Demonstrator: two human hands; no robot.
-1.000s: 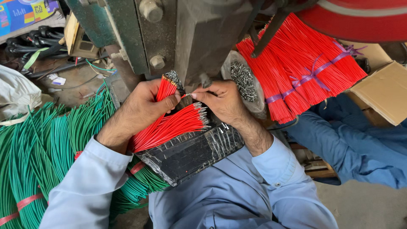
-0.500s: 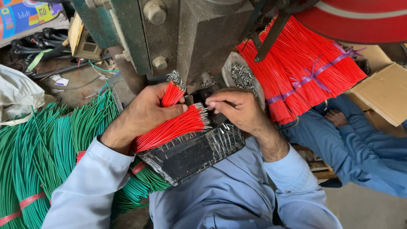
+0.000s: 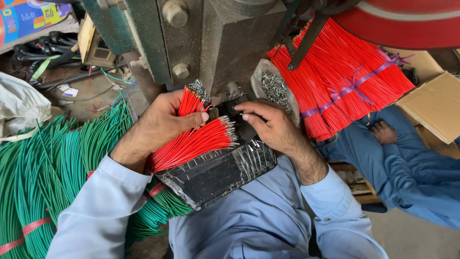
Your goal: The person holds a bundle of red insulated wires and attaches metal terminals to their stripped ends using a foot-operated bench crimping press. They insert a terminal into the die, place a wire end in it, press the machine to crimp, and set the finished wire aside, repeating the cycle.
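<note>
- The left hand (image 3: 160,127) is closed around a bundle of red wires (image 3: 191,144). The thumb lies across the top, and the bare metal-tipped ends fan out toward 3 o'clock.
- A second, shorter tuft of the same wires stands up between its fingers (image 3: 184,120) toward 12 o'clock.
- The bundle rests on a black tape-wrapped tray (image 3: 215,175) on the person's lap, just below the green press (image 3: 235,43).
- The right hand (image 3: 273,129) reaches from 4 o'clock to the foot of the press, fingertips close together at the die.
- Judged from this, the step in hand is feeding one wire end at a time under the press. A next move would call for a single end picked off the fan, set squarely in the die, with fingertips kept out from under the ram.
- A clear bag of small metal terminals (image 3: 274,86) lies just beyond the right hand at 12 o'clock.
- A large tied sheaf of red wires (image 3: 345,81) sits at 2 o'clock, and green wire bundles (image 3: 43,172) spread at 8 to 9 o'clock.
- Another person's blue-clad leg and foot (image 3: 383,132) are at 3 o'clock, beside a cardboard box (image 3: 436,108).
- Hard to make out: whether the right fingers actually pinch a wire, and the die itself, which is shadowed and partly covered by the hands.
- Cut off: the top of the press, the red wheel (image 3: 407,19) and the far ends of the green bundles.
</note>
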